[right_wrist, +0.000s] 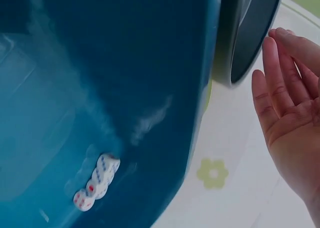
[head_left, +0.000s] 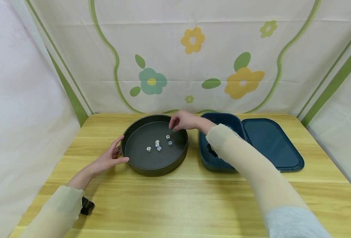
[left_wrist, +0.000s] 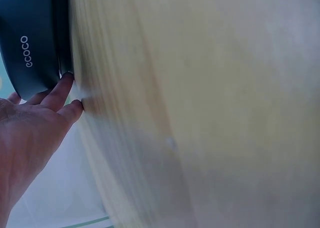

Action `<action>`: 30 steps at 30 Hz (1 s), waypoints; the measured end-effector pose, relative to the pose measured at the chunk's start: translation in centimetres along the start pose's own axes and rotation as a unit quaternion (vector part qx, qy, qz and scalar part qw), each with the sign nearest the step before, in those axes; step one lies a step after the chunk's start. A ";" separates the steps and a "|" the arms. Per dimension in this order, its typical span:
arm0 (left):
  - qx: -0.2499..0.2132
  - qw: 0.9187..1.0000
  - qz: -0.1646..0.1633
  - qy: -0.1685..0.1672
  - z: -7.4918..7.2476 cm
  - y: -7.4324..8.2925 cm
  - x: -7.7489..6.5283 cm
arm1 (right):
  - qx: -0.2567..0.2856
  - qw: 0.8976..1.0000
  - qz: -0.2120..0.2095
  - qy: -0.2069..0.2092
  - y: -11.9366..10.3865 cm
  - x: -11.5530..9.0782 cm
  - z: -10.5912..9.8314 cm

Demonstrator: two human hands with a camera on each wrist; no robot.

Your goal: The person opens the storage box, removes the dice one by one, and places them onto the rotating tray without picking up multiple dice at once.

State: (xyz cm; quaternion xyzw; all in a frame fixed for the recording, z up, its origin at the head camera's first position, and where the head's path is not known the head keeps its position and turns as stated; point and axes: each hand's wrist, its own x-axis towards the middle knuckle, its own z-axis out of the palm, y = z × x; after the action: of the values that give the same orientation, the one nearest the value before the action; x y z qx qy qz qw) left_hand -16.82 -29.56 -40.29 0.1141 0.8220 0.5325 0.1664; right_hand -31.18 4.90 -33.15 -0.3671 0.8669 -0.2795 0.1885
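Observation:
A round dark pan (head_left: 142, 162) with a tall rim sits on the table, with several white dice (head_left: 159, 149) grouped on its floor. My left hand (head_left: 111, 157) rests against the pan's left side, thumb and fingers spread along the outer wall. In the left wrist view its fingers touch the wall near the bottom edge. Over the pan's right rim hovers my right hand (head_left: 183, 120), its fingers loosely bent and pointing down, with no object visible in it. More dice (right_wrist: 97, 182) lie in a corner of the dark blue box (head_left: 203, 155) under the right forearm.
The box's flat blue lid (head_left: 273, 142) lies to the right of the box. Both stand on a wooden table (head_left: 163, 205), with a flower-printed curtain (head_left: 169, 49) behind it. A small black device (head_left: 87, 205) shows at the left wrist.

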 end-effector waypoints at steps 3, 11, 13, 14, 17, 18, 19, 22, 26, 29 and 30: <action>0.000 1.000 -0.001 0.000 -0.1 -0.1 -0.2 | 0.007 1.000 0.006 0.006 0.3 -0.8 -0.6; -0.005 1.000 0.002 0.004 -0.3 -0.3 -0.4 | 0.030 0.999 -0.014 0.007 1.2 -3.1 -2.4; -0.005 1.000 0.003 0.004 -0.3 -0.2 -0.4 | 0.030 0.999 -0.012 0.009 1.4 -3.7 -2.8; -0.005 1.000 0.003 0.005 -0.3 -0.2 -0.4 | 0.029 0.999 -0.010 0.009 1.6 -4.0 -3.0; -0.005 1.000 0.003 0.006 -0.4 -0.2 -0.5 | 0.032 0.999 -0.005 0.011 2.0 -4.9 -3.6; -0.005 1.000 0.003 0.006 -0.4 -0.2 -0.6 | 0.033 0.999 -0.007 0.012 2.2 -5.1 -3.7; -0.006 1.000 0.002 0.007 -0.4 -0.2 -0.6 | 0.034 0.999 -0.012 0.013 2.5 -5.3 -3.9; -0.006 1.000 0.000 0.008 -0.4 -0.2 -0.7 | 0.035 0.999 -0.018 0.016 3.3 -5.9 -4.3; -0.006 1.000 -0.002 0.007 -0.4 -0.1 -0.8 | 0.035 0.999 -0.010 0.020 4.6 -6.6 -4.7; -0.007 1.000 0.000 0.006 -0.4 -0.1 -0.8 | 0.032 0.999 0.000 0.021 5.8 -7.1 -4.8; -0.007 1.000 0.001 0.006 -0.4 -0.1 -0.8 | 0.030 0.999 0.005 0.020 6.1 -7.3 -4.7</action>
State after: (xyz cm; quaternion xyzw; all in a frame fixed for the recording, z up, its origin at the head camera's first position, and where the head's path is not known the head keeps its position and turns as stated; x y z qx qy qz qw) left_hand -16.22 -30.18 -40.09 0.1104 0.8190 0.5393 0.1622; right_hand -32.14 15.49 -32.42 -0.3513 0.8635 -0.3120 0.1834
